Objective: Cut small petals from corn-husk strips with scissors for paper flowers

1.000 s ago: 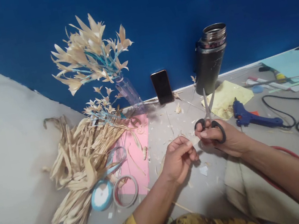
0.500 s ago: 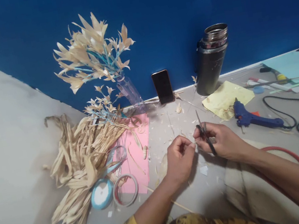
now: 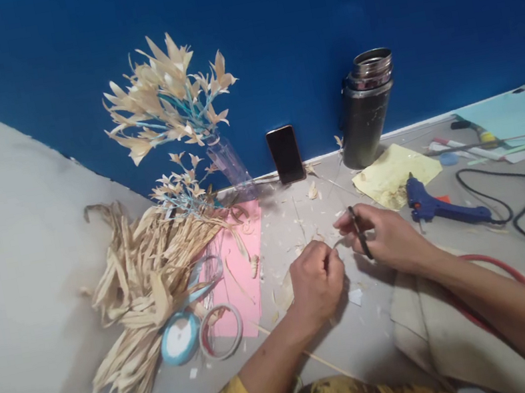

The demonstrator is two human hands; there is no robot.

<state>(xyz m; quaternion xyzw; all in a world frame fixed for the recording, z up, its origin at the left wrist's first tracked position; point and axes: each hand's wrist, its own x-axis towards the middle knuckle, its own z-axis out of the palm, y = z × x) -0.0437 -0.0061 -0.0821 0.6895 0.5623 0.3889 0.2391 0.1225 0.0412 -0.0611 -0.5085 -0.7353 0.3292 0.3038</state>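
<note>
In the head view, my only one, I take the phone (image 3: 286,154), leaning against the blue wall (image 3: 280,37), as my landmark. The wearer's left hand (image 3: 316,280) sits almost straight toward the wearer from it, fingers curled in, pinching a thin pale strip (image 3: 340,242). The right hand (image 3: 386,239) is also on the wearer's side of the phone but well to its right, fingers wrapped about dark-handled scissors (image 3: 359,233) seen nearly edge-on; I cannot make out their blades.

The relation I watch most is strip against scissors. The strip lies toward the wearer and somewhat right of the phone, bridging the gap between the hands. Its long axis runs crosswise, rising slightly toward the right hand, while the handles run roughly away from the wearer, across that line. The left hand is nearer, being on the strip; the right fingertips come just beside its free end, and I cannot tell whether they touch it.

Right of the phone I see a steel flask (image 3: 365,110), and, closer to the wearer, yellow paper (image 3: 394,176) and a blue glue gun (image 3: 441,205). Left of it stands a clear bottle (image 3: 230,165) of husk flowers (image 3: 167,91); toward the wearer from that lie dried husks (image 3: 153,270) and a pink sheet (image 3: 244,281).
</note>
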